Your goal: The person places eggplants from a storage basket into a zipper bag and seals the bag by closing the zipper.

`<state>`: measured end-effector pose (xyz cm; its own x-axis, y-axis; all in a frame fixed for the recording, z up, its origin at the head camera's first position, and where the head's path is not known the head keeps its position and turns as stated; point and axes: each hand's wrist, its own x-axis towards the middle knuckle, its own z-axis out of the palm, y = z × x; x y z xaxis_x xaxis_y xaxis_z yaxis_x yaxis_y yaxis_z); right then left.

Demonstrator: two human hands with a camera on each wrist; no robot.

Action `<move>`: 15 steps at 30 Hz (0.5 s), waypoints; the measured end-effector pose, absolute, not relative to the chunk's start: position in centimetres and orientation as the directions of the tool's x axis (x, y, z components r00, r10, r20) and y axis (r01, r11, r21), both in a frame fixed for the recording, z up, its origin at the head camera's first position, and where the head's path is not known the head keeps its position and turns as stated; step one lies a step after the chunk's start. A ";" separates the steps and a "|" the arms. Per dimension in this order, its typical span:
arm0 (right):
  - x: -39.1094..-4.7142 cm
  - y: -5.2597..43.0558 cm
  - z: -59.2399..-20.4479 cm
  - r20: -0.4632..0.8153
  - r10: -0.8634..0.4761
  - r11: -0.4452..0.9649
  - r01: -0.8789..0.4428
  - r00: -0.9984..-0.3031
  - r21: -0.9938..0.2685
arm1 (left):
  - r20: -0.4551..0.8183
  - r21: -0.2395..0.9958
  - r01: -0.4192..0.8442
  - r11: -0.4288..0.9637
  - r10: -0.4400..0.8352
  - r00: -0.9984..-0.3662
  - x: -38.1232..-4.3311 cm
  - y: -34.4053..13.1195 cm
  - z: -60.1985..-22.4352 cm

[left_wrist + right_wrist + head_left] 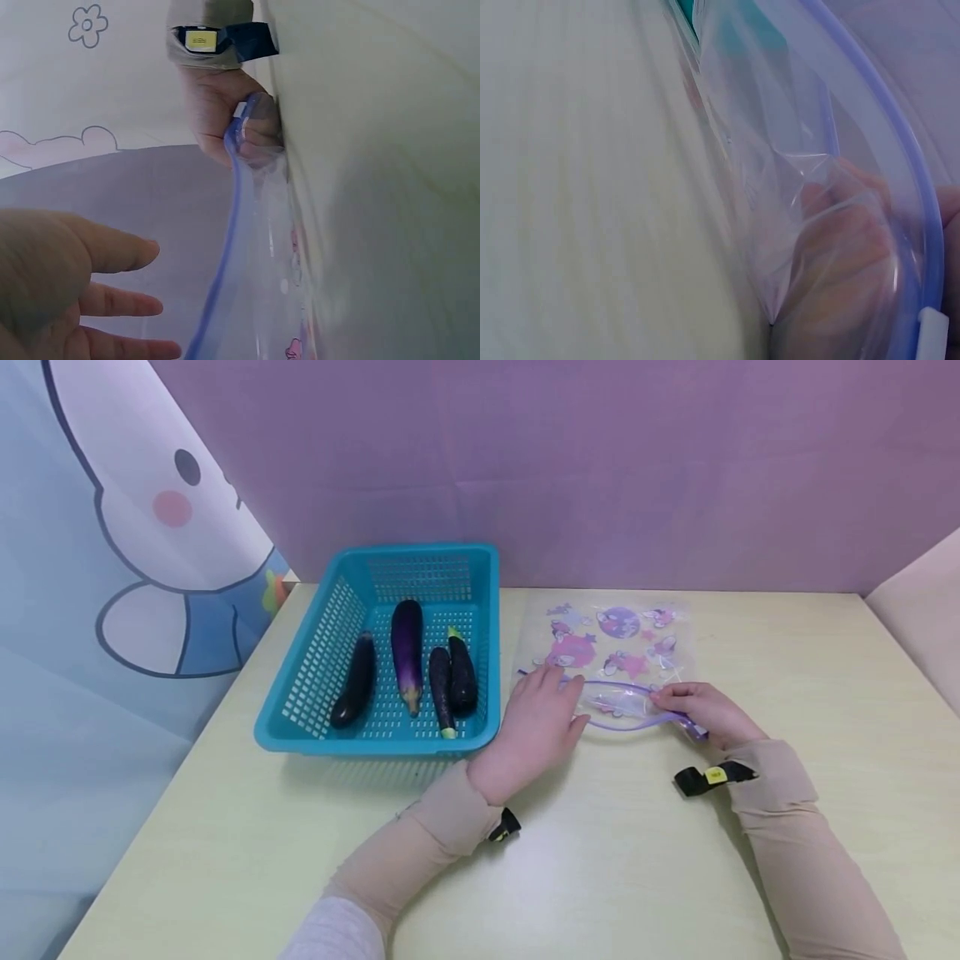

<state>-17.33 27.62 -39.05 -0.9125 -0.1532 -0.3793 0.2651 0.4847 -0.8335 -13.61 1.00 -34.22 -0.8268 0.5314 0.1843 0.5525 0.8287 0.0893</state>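
On the table, right of the basket: one clear bag, lying flat, pink and purple animal prints, mouth toward the person. Purple rim: two edges bowed apart, the mouth gaping. White slider: at the right end of the rim.

Right hand: pinching the bag's right corner, close by the slider. Likely fault: a sideways slip of thumb or finger could push the slider along and close part of the mouth.

Left hand: over the left end of the rim, fingers spread and gripping nothing; whether a fingertip touches film, cannot tell. Likely fault: with a single end pinched, a tug could skid the whole bag or twist the mouth, and the limp film could sag together.

Basket: blue, plastic, just beside the left hand. Likely fault: a swing of that wrist could knock its near corner. Contents: four eggplants, two long, two small, lying loose; a knock could roll them.

Backdrop: purple cloth, behind the table.
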 end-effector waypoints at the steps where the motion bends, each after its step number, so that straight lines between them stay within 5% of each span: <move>1: -17.3 27.6 -39.1 -0.381 -0.153 0.482 0.267 -0.912 -0.834 | 0.186 0.087 0.558 0.825 0.536 -0.823 -13.5 1.0 -34.1; 15: -17.3 27.5 -39.1 -0.370 -0.152 0.474 0.260 -0.917 -0.841 | 0.104 0.166 0.589 0.791 0.580 -0.808 -12.6 0.7 -32.5</move>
<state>-17.25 27.47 -39.05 -0.9165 -0.1524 -0.3698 0.2605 0.4741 -0.8410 -12.61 0.70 -32.48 -0.8080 0.5800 0.1036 0.5890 0.7908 0.1665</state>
